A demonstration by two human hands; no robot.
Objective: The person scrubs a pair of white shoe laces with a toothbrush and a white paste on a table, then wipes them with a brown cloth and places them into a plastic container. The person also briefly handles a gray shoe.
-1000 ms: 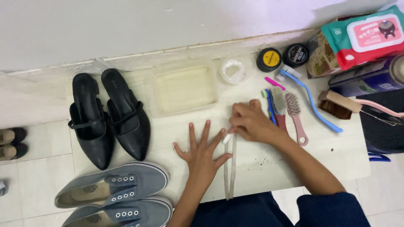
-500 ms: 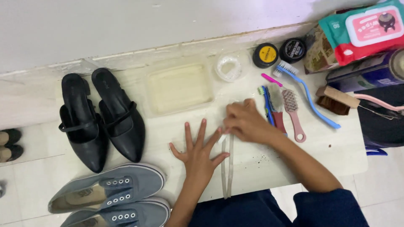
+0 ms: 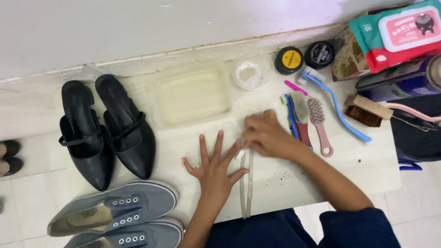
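Observation:
My left hand (image 3: 214, 169) lies flat on the white sheet (image 3: 275, 183) with its fingers spread apart, holding nothing. Right beside it a pale shoelace (image 3: 246, 189) runs doubled toward me. My right hand (image 3: 268, 134) is curled over the far end of that shoelace and pinches it. Just right of this hand lie several brushes: a blue toothbrush (image 3: 289, 115), a pink brush (image 3: 319, 124) and a long blue-handled brush (image 3: 337, 106).
Black pointed flats (image 3: 108, 126) stand at the left, grey sneakers (image 3: 115, 213) at the lower left. A clear tray of water (image 3: 193, 96), a small round container (image 3: 251, 72) and two polish tins (image 3: 289, 59) lie by the wall. Wipes pack (image 3: 399, 32) and a wooden brush (image 3: 365, 109) are at right.
The view has shifted slightly. My right hand has slid a little toward the left hand along the shoelace's far end. The left hand stays flat.

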